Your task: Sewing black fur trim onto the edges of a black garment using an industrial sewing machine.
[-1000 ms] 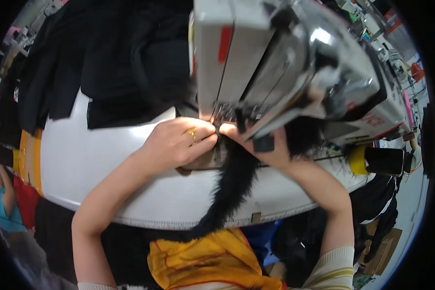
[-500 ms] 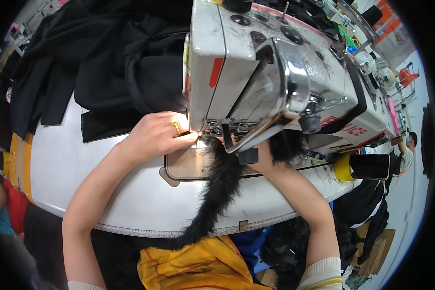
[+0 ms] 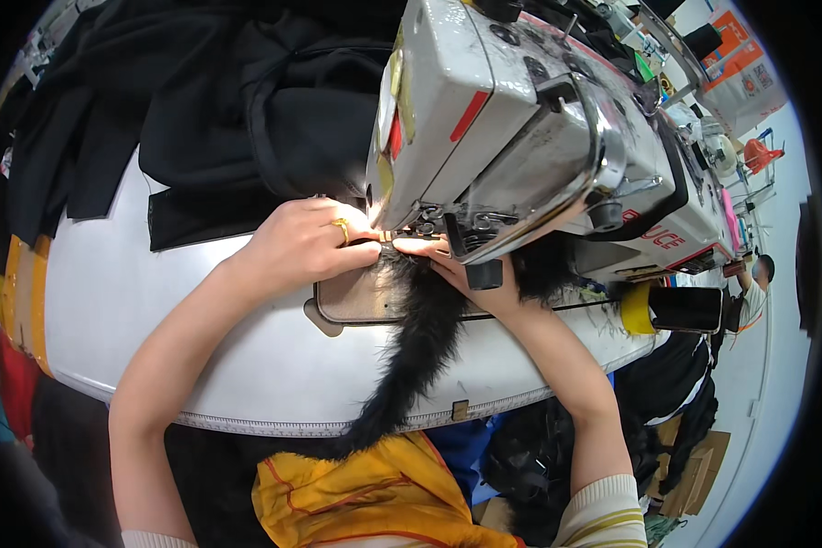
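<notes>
Beside the presser foot of a white sewing machine [image 3: 511,119], my left hand [image 3: 306,245] is closed, thumb and fingertips pinched at the near end of a black fur strip [image 3: 420,333]. A gold-coloured ring is on one of its fingers. My right hand [image 3: 489,288] reaches in from the right, its fingers closed on the fur and their tips by the needle area. The machine's metal bracket [image 3: 603,137] covers part of that hand. From between the hands the strip hangs over the table's front edge, and more fur shows right of my right wrist.
A heap of black cloth [image 3: 201,119] lies left of the machine on the white table [image 3: 183,320]. A phone [image 3: 687,309] stands by a yellow roll [image 3: 637,309] at the right. Mustard-yellow cloth [image 3: 365,498] covers my lap. Another person [image 3: 756,288] is at the far right.
My right fingertips have come out leftward from behind the machine's bracket, close to my left thumb. The view has shifted, so the machine head appears farther right and tilted.
</notes>
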A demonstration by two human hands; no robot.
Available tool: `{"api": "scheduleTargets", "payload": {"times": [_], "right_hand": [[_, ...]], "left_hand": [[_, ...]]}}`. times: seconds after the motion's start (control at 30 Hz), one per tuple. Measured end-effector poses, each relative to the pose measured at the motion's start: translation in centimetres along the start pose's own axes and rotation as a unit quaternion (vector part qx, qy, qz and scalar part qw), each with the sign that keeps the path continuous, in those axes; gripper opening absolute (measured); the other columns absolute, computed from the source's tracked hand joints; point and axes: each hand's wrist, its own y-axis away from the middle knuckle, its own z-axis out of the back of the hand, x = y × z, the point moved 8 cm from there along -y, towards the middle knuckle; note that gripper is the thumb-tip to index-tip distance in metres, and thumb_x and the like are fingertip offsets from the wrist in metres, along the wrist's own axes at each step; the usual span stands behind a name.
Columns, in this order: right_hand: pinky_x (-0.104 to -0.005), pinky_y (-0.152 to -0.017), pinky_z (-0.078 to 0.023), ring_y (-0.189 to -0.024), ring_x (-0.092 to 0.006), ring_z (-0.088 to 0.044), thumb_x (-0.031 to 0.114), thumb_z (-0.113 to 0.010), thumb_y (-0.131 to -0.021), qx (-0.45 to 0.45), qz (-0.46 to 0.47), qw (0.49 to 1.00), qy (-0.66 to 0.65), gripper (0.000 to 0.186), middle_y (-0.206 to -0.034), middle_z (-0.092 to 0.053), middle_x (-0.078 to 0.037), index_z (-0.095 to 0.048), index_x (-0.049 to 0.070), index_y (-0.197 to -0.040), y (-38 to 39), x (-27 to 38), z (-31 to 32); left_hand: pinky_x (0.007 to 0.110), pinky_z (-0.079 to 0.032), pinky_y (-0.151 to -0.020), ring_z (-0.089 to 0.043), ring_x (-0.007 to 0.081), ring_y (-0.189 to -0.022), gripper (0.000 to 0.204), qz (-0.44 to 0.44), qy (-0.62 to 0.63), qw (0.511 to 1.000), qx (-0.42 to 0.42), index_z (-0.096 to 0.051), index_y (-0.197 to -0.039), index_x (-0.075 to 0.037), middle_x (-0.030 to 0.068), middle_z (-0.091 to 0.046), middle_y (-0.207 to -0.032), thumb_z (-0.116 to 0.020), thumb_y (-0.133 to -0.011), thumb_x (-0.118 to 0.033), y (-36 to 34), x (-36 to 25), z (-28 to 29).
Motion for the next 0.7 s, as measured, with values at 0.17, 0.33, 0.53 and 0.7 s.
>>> {"api": "scheduleTargets", "payload": {"times": [0.17, 0.33, 0.53, 0.7], "right_hand": [[-0.0400, -0.060, -0.044, -0.066, -0.0262, -0.058, 0.019, -0.063, -0.059, -0.006, -0.016, 0.999, -0.029, 0.011, -0.061, -0.055, -0.007, -0.056, 0.011, -0.056, -2.1, 1.6, 1.8], [-0.0394, -0.070, -0.046, -0.083, -0.0253, -0.058, 0.024, -0.068, -0.064, -0.047, 0.015, 0.999, 0.022, 0.025, -0.082, -0.058, -0.008, -0.060, 0.008, -0.081, -3.3, 5.7, 4.9], [-0.0293, -0.076, -0.047, -0.084, -0.0124, -0.059, 0.019, -0.066, -0.076, -0.009, -0.206, 0.871, -0.447, 0.036, -0.091, -0.065, -0.017, -0.060, -0.003, -0.103, -2.6, 6.1, 4.1], [-0.0410, -0.085, -0.046, -0.102, -0.0294, -0.055, 0.017, -0.062, -0.077, 0.095, -0.054, 0.981, -0.158, 0.049, -0.118, -0.051, -0.015, -0.048, 0.001, -0.121, -1.9, 12.5, 6.0]], "left_hand": [[0.029, -0.047, -0.061, -0.058, 0.0188, -0.071, 0.013, -0.004, 0.002, 1.000, 0.005, -0.061, -0.083, -0.014, 0.0001, -0.058, -0.074, -0.060, -0.070, -0.011, -0.2, 0.2, -0.3], [0.032, -0.050, -0.069, -0.061, 0.0232, -0.075, 0.019, 0.113, 0.200, 0.972, 0.051, -0.060, -0.083, -0.008, 0.0048, -0.061, -0.076, -0.067, -0.066, -0.002, -0.7, 0.4, 0.5], [0.036, -0.045, -0.069, -0.056, 0.0267, -0.074, 0.018, 0.229, 0.012, 0.963, -0.143, -0.060, -0.081, 0.000, 0.0112, -0.060, -0.077, -0.068, -0.066, 0.005, 0.0, -3.9, 6.5], [0.037, -0.044, -0.054, -0.056, 0.0308, -0.060, 0.019, 0.384, 0.087, 0.919, 0.001, -0.049, -0.081, -0.003, 0.0126, -0.055, -0.071, -0.066, -0.073, -0.005, 2.2, -5.6, 0.4]]}}
